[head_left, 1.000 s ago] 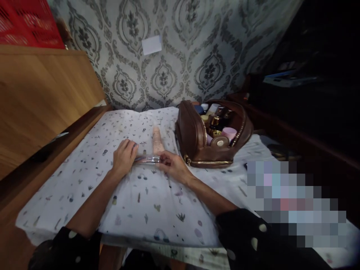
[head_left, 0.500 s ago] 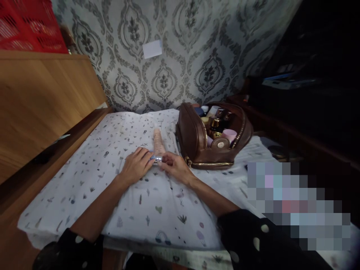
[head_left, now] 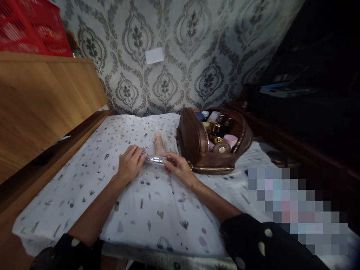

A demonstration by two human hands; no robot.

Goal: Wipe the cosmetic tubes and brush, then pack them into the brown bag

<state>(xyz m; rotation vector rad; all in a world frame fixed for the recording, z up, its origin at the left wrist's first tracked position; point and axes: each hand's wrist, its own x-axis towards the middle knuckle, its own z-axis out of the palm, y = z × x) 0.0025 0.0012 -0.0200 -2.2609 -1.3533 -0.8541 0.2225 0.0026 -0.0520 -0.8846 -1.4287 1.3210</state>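
Between my two hands, level above the patterned white cloth, is a slim silver tube with a blue end (head_left: 155,159). My left hand (head_left: 131,162) grips its blue end, fingers closed. At the opposite end, the thumb and fingers of my right hand (head_left: 177,168) pinch the tube. What exactly the slim tube is, I cannot make out. Just beyond it a peach-coloured squeeze tube (head_left: 159,143) lies on the cloth, its near end partly covered by the silver tube and my right hand.
To the right stands an unzipped brown cosmetic bag (head_left: 194,144) holding several bottles and jars, among them a pink-lidded jar (head_left: 230,140). A wooden cabinet (head_left: 50,93) with a red plastic basket (head_left: 33,32) borders the left. Patterned wallpaper (head_left: 180,82) covers the wall behind.
My left hand has shifted left, and more of the silver tube shows between my hands. My right hand keeps its pinch. The view has tilted up slightly.
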